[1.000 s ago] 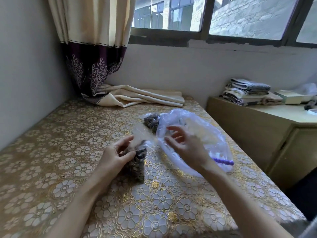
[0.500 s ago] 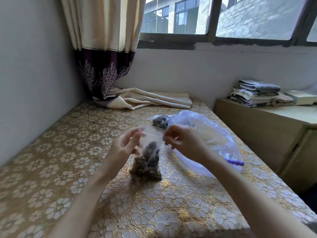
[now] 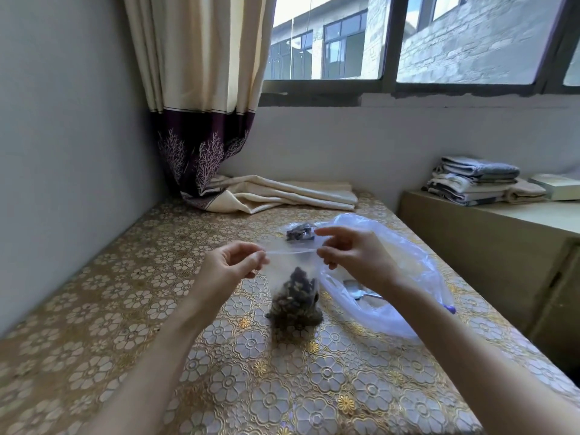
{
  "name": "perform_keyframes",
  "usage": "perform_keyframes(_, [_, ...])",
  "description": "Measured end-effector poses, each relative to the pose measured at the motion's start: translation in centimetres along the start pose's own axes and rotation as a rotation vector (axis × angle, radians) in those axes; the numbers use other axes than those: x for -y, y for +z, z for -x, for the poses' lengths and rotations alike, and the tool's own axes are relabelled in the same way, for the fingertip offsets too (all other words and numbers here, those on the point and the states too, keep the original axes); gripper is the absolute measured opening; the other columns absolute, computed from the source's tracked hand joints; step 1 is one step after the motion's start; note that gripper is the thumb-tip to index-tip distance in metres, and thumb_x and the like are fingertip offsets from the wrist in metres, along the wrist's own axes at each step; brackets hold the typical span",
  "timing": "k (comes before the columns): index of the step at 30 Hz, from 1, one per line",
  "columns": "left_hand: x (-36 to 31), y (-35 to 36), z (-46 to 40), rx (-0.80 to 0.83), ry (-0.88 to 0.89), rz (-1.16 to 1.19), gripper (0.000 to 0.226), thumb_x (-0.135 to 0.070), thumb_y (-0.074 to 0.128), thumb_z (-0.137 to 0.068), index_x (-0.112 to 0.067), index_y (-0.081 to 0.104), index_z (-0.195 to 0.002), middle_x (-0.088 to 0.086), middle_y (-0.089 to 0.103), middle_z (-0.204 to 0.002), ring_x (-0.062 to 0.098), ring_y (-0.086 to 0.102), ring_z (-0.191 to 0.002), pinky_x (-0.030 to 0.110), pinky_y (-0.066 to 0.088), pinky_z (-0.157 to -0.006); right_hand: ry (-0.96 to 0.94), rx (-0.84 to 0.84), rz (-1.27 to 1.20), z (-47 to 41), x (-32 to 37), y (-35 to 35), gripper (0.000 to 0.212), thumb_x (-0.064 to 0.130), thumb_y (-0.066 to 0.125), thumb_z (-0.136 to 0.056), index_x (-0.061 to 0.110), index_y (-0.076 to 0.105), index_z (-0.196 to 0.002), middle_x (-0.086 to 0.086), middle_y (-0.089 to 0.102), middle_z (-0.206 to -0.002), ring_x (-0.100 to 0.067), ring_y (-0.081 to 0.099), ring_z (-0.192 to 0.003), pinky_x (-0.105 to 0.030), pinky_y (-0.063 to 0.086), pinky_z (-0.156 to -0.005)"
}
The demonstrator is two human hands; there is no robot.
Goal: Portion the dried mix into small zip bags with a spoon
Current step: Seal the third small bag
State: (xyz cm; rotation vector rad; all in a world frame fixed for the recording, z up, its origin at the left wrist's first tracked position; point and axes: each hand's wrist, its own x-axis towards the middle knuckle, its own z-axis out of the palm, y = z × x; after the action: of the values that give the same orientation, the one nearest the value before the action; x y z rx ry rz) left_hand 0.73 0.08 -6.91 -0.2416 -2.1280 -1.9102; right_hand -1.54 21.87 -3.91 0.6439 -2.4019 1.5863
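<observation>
A small clear zip bag (image 3: 293, 271) hangs upright over the table, its lower half filled with dark dried mix (image 3: 295, 301). My left hand (image 3: 230, 266) pinches the bag's top left corner and my right hand (image 3: 351, 257) pinches the top right, with the zip strip stretched between them. Behind it lies a second small bag of mix (image 3: 299, 233). A large clear plastic bag (image 3: 405, 271) lies to the right, and a metal spoon (image 3: 357, 291) rests on it under my right wrist.
The table carries a gold flower-patterned cloth (image 3: 157, 309). A curtain end (image 3: 282, 196) lies folded at the far edge below the window. A low wooden cabinet (image 3: 502, 246) stands at the right with folded towels (image 3: 477, 180) and a book on it.
The small bag has been lifted from lying on the table to hanging upright. My right hand took hold of its top right corner, and both hands have spread the top edge taut.
</observation>
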Motion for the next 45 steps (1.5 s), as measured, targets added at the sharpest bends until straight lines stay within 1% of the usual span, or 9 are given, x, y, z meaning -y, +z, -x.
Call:
perform_keyframes(5, [-0.2,0.4,-0.1,0.023,0.013,-0.057,0.005,-0.012,0.064,-0.081,-0.012,0.069,-0.083,-0.001,0.07,-0.072,0.003,0.059,-0.064,0.014,0.048,-0.061,0.076,0.017,-0.008,-0.1,-0.5,-0.6,0.017,0.001,0.065,-0.084,-0.005,0.068,-0.1,-0.011,0.065,-0.076,-0.008,0.055,-0.058,-0.011,0.048,-0.055])
perform_keyframes(9, [-0.2,0.6,-0.3,0.007,0.066,-0.128,0.004,-0.01,0.065,-0.082,-0.011,0.069,-0.082,0.001,0.069,-0.072,0.001,0.06,-0.062,0.011,0.046,-0.057,0.057,0.033,0.115,0.0,-0.9,-0.8,0.007,0.009,0.067,-0.084,0.003,0.071,-0.084,-0.006,0.064,-0.07,-0.008,0.053,-0.058,-0.015,0.043,-0.056])
perform_keyframes(13, [-0.6,0.6,-0.6,-0.017,0.047,-0.139,0.003,-0.013,0.068,-0.08,-0.012,0.071,-0.08,-0.003,0.07,-0.072,0.0,0.062,-0.064,0.011,0.047,-0.06,0.0,0.007,0.196,-0.1,-0.9,-1.1,0.012,0.015,0.069,-0.083,0.017,0.067,-0.072,0.006,0.061,-0.064,0.0,0.05,-0.053,-0.01,0.039,-0.052])
perform_keyframes(18, [-1.1,0.5,-0.7,-0.019,0.043,-0.167,0.003,-0.014,0.068,-0.081,-0.014,0.07,-0.078,-0.002,0.07,-0.072,-0.001,0.061,-0.063,0.009,0.045,-0.058,-0.07,-0.014,0.231,0.1,-1.1,-1.2,0.011,0.011,0.066,-0.085,0.003,0.072,-0.09,0.001,0.065,-0.075,-0.002,0.056,-0.063,-0.009,0.043,-0.059])
perform_keyframes(23, [-1.1,0.9,-0.6,0.022,0.05,-0.194,0.003,-0.013,0.065,-0.084,-0.013,0.068,-0.082,0.0,0.067,-0.072,-0.002,0.058,-0.061,0.012,0.045,-0.057,-0.114,-0.098,0.186,0.6,-1.3,-1.5,0.009,0.008,0.071,-0.08,0.003,0.074,-0.087,0.0,0.067,-0.076,-0.003,0.058,-0.066,-0.011,0.045,-0.064])
perform_keyframes(27, [-1.2,1.1,-0.6,0.054,0.065,-0.226,0.007,-0.011,0.066,-0.083,-0.016,0.069,-0.085,0.002,0.069,-0.079,0.003,0.063,-0.071,0.017,0.05,-0.067,-0.155,-0.118,0.169,0.8,-1.5,-1.7,0.009,0.005,0.073,-0.077,0.002,0.074,-0.086,0.0,0.067,-0.076,-0.001,0.059,-0.066,-0.009,0.045,-0.065])
perform_keyframes(32, [-1.6,1.0,-0.4,0.052,0.107,-0.304,0.007,-0.016,0.069,-0.08,-0.01,0.068,-0.082,0.0,0.061,-0.068,-0.005,0.05,-0.053,0.012,0.042,-0.051,-0.155,-0.094,0.173,0.6,-1.7,-1.5,0.009,0.006,0.07,-0.08,0.001,0.072,-0.088,-0.002,0.066,-0.078,-0.002,0.058,-0.066,-0.007,0.044,-0.064])
perform_keyframes(41, [-1.9,1.9,-1.1,0.176,0.131,-0.431,0.007,-0.01,0.06,-0.087,-0.009,0.066,-0.092,0.002,0.059,-0.076,-0.007,0.049,-0.048,0.009,0.036,-0.042,-0.173,-0.045,0.233,0.5,-2.3,-1.4,0.002,0.01,0.064,-0.086,0.011,0.066,-0.086,0.007,0.06,-0.077,-0.013,0.058,-0.074,-0.028,0.05,-0.073])
perform_keyframes(45, [-2.0,2.0,-1.3,0.173,0.162,-0.457,0.008,-0.014,0.065,-0.084,-0.007,0.066,-0.088,0.0,0.059,-0.073,-0.008,0.051,-0.052,0.008,0.038,-0.047,-0.133,0.013,0.199,0.2,-2.4,-1.4,0.004,0.017,0.066,-0.085,0.017,0.063,-0.083,0.005,0.061,-0.075,-0.012,0.056,-0.07,-0.036,0.049,-0.071])
